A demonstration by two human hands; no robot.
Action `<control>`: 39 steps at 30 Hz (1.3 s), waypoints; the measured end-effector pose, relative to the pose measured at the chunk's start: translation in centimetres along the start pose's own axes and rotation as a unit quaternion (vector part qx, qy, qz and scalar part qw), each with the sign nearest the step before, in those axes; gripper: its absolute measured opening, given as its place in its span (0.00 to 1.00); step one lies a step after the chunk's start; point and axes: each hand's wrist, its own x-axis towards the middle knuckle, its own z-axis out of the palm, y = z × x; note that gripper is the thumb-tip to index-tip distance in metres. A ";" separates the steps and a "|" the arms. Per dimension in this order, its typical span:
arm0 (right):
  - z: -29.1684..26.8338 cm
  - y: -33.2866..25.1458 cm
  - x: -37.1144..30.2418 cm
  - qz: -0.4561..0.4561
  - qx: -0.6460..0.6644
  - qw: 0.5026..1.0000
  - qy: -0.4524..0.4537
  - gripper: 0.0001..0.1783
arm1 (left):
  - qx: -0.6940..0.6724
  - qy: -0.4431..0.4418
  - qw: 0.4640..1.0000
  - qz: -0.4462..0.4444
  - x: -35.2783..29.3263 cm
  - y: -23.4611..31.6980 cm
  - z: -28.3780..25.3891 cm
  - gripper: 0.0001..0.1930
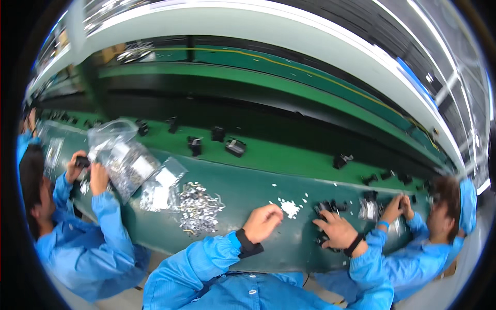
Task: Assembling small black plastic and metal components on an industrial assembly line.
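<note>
My left hand (262, 223) is just left of a small pile of white flat pieces (289, 208) on the green table. Its fingers are curled together; whether anything is between them is hidden. My right hand (338, 231) lies over a cluster of black parts (338, 206), fingers spread and pointing left. Another black part (321, 239) shows beneath its fingers, touching or close to them. Left of my left hand lies a heap of small silvery metal pieces (200, 209).
Clear plastic bags (124, 160) of small parts lie on the left. Several black assemblies (235, 147) sit on the green conveyor (289, 166) ahead. Co-workers in blue sit at both sides; the left person's hands (98, 178) and the right person's hands (395, 206) hold dark parts.
</note>
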 end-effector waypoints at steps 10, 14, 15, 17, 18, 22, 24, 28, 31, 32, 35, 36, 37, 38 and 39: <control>-1.6 1.9 0.1 0.049 -0.003 0.996 0.070 0.27 | 0.050 -0.015 0.998 0.040 0.5 -1.5 0.7 0.07; -6.3 0.9 2.3 -0.007 0.127 0.988 0.091 0.26 | 0.087 -0.019 0.994 0.059 0.8 0.0 0.6 0.08; -7.7 0.4 3.1 -0.011 0.146 0.985 0.092 0.25 | 0.084 -0.022 0.994 0.070 1.1 0.1 0.9 0.09; -10.8 -2.2 5.9 -0.043 0.173 0.981 0.071 0.24 | 0.076 -0.017 0.995 0.065 1.3 -0.7 0.9 0.09; -11.2 -2.5 7.7 -0.065 0.175 0.980 0.067 0.24 | 0.065 -0.022 0.996 0.060 1.5 -1.0 0.8 0.09; -9.8 -2.3 17.4 -0.135 0.129 0.977 0.102 0.29 | -0.009 -0.031 0.999 0.020 1.7 -0.9 0.5 0.08; -6.9 -1.6 22.5 -0.142 0.073 0.972 0.171 0.35 | -0.132 -0.048 0.990 0.009 1.5 -0.2 0.4 0.07; -2.3 -3.1 29.7 -0.099 -0.007 0.957 0.274 0.43 | -0.159 -0.032 0.987 0.011 1.7 -0.2 0.0 0.08; -0.8 -3.5 30.5 -0.017 0.112 0.978 0.173 0.41 | -0.112 -0.021 0.993 0.023 1.8 -0.3 0.0 0.08; -0.2 -3.0 30.9 -0.022 0.103 0.974 0.202 0.41 | -0.116 -0.019 0.993 0.028 2.2 -0.4 -0.4 0.08; -1.3 -3.4 28.5 -0.012 0.119 0.975 0.186 0.40 | -0.164 -0.015 0.986 0.022 2.0 -1.2 -0.5 0.06; -1.0 -2.2 27.5 -0.013 0.115 0.974 0.196 0.38 | -0.161 -0.021 0.987 0.007 2.1 -1.2 -0.5 0.06; -1.5 -1.4 26.0 0.019 0.117 0.973 0.197 0.38 | -0.162 -0.033 0.986 0.004 2.2 -1.3 -0.5 0.06; -2.4 -1.2 24.0 0.013 0.111 0.976 0.185 0.38 | -0.170 -0.012 0.985 0.000 1.9 -1.2 -0.4 0.06; -3.1 -0.9 21.9 0.008 0.107 0.980 0.170 0.37 | -0.145 -0.006 0.989 0.019 1.6 -0.9 -0.7 0.06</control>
